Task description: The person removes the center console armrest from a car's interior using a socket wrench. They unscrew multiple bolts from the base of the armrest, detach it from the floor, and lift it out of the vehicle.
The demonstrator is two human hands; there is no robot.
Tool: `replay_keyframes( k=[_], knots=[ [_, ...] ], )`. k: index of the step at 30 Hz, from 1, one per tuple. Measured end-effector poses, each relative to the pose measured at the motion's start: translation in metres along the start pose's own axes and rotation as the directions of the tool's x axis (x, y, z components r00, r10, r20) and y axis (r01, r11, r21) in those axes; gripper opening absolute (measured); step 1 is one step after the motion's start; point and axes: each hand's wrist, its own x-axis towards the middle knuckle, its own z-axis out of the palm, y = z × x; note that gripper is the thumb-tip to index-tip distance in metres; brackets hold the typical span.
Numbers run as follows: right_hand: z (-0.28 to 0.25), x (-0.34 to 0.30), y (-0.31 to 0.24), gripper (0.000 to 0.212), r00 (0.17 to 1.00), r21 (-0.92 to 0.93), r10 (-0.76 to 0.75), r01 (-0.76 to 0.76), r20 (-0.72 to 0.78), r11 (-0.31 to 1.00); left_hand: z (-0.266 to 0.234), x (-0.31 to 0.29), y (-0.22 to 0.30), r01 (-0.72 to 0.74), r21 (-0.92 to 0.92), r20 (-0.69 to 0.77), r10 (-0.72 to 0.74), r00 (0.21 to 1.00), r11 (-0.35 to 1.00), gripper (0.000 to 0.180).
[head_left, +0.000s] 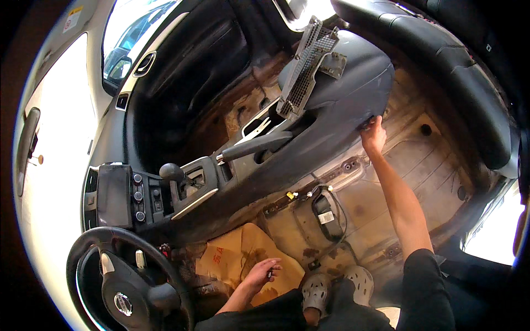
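I am reaching with my right hand (374, 136) to the lower rear side of the dark centre console (348, 105). Its fingers are closed against the console's edge, and a dark bit shows at the fingertips, too small to name. My left hand (263, 275) is near my knees, above a brown paper floor mat (226, 255). Its fingers are curled round a small dark thing (270, 273) whose kind I cannot make out. On top of the console leans a grey perforated metal bracket (306, 71). Ahead of it are the handbrake lever (256, 146) and the gear lever (171, 172).
The steering wheel (124, 281) is at lower left, beside the dash screen (114, 196). The bare, stained floor pan (408, 160) carries a loose wiring harness with a yellow connector (291, 195) and a black labelled module (327, 215). A black rear seat (475, 105) lies to the right.
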Motion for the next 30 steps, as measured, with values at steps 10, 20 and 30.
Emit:
replay_keyframes(
  k=[10,20,30],
  knots=[
    [0.009,-0.009,0.002,0.040,0.983,0.065,-0.027,0.039,-0.179,0.997,-0.021,-0.008,-0.018,0.002,-0.115,-0.041,-0.006,0.999,0.993,0.033],
    [0.023,-0.032,-0.008,0.036,0.994,0.119,0.091,-0.083,-0.068,0.989,-0.059,0.019,-0.059,0.034,-0.238,0.019,-0.031,0.999,0.971,0.028],
    [-0.018,-0.046,0.006,0.016,0.987,0.257,0.143,-0.119,-0.078,0.959,-0.006,0.016,-0.026,-0.080,-0.221,-0.064,0.067,0.996,0.972,0.027]
  ],
)
